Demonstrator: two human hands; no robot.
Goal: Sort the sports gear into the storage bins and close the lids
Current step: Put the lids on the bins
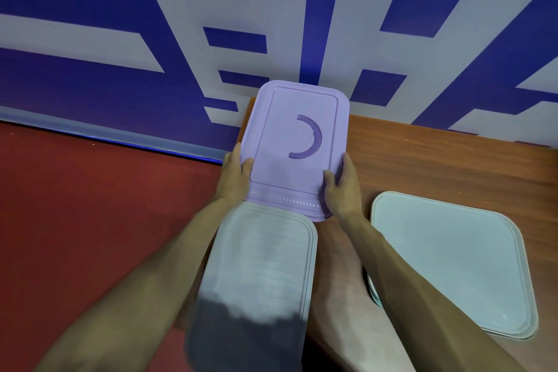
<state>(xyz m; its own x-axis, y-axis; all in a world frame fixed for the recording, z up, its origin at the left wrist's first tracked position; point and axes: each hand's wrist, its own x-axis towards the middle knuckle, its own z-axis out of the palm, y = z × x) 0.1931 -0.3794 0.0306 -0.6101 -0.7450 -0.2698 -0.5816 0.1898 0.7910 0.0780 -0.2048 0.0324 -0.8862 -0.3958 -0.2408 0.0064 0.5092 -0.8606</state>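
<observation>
A lilac storage bin [299, 136] with its lid on and a darker purple arc handle stands at the far left end of a wooden table, against the wall. My left hand [238, 169] grips its left edge and my right hand [339, 187] grips its right edge, thumbs on the lid. Nearer to me a pale grey-white lidded bin [262, 266] sits just in front of the lilac one, touching it. A pale mint lidded bin [453, 260] stands to the right. No loose sports gear shows.
The brown wooden table [437, 154] runs to the right along a blue and white patterned wall [271, 24]. Red floor [90, 205] lies to the left of the table.
</observation>
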